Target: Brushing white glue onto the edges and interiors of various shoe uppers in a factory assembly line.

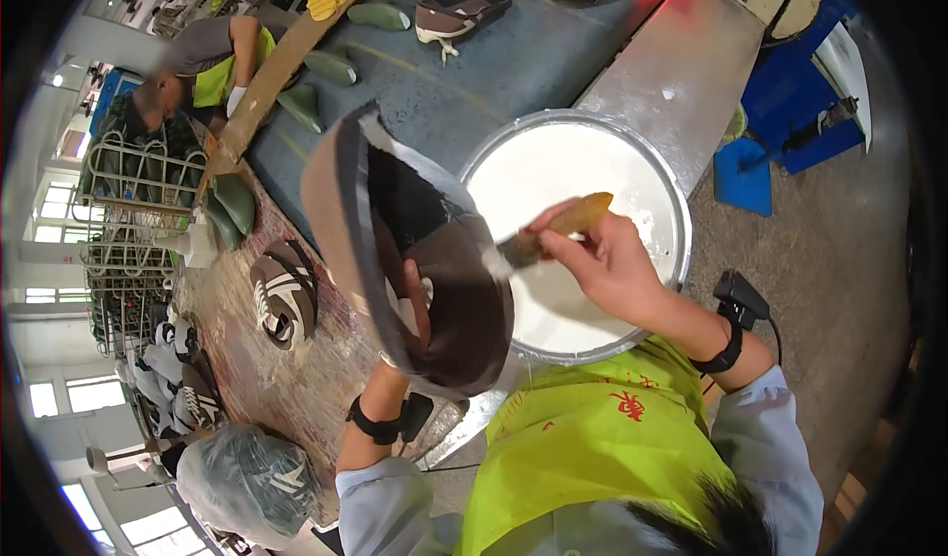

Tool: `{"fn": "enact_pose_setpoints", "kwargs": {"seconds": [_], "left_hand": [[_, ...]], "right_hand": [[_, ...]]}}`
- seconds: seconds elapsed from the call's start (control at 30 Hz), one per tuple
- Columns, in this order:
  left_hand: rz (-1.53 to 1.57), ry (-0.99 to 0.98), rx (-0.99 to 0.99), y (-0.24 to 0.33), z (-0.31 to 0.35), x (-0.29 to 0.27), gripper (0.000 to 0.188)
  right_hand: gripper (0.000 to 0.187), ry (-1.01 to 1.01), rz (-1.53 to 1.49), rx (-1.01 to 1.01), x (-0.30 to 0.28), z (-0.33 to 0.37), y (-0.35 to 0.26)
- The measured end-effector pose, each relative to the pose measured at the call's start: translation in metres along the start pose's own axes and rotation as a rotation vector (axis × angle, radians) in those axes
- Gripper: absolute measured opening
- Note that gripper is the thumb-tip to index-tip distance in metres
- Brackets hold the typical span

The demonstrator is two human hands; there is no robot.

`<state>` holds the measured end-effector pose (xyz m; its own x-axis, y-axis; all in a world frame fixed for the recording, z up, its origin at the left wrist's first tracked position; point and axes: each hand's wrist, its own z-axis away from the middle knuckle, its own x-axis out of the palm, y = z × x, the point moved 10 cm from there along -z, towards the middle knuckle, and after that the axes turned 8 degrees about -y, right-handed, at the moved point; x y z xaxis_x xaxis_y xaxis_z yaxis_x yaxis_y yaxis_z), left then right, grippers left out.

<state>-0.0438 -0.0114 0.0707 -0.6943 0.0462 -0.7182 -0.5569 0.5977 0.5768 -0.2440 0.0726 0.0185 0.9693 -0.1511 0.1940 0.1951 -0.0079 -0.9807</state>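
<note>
My left hand [416, 309] grips a brown fabric shoe upper [456, 275] whose dark lining faces up. Some of its fingers show inside the opening, while the rest of the hand is hidden behind the fabric. A white wet patch runs along the lining's right edge. In my right hand [620, 265] is a brush with a yellowish handle [585, 214], pinched between thumb and fingers. Its whitened tip is close to the upper's right side; I cannot tell whether they touch. Beneath the brush stands a round metal basin [683, 200] of thick white liquid [543, 156].
Left of the upper, another brown shoe upper [284, 294] lies on the stained worktable [232, 349]. Beyond runs a dark conveyor belt [425, 77] with green shoe lasts [333, 66] and a brown shoe [464, 11]. A co-worker [212, 62] bends at the far left. A plastic-covered bundle [247, 482] sits near left.
</note>
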Motion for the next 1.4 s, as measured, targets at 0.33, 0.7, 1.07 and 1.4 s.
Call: {"fn": "enact_pose_setpoints", "kwargs": {"seconds": [0.33,0.7,1.07,1.4], "left_hand": [[-0.966,-0.082,0.631,0.032,0.018,0.020,0.033],[-1.156,0.159,0.415,-0.209,0.016,0.035,0.026],[-1.187,0.150,0.454,-0.053,-0.004,0.038,0.029],[-1.195,0.065,0.443,-0.067,-0.012,0.067,0.029]], "right_hand": [[0.021,0.029,0.526,-0.593,0.016,0.005,-0.065],[0.020,-0.280,-0.382,0.022,0.024,0.012,-0.032],[0.015,0.268,0.295,0.035,-0.054,0.007,0.040],[0.021,0.151,-0.334,0.028,-0.015,0.017,-0.005]]}}
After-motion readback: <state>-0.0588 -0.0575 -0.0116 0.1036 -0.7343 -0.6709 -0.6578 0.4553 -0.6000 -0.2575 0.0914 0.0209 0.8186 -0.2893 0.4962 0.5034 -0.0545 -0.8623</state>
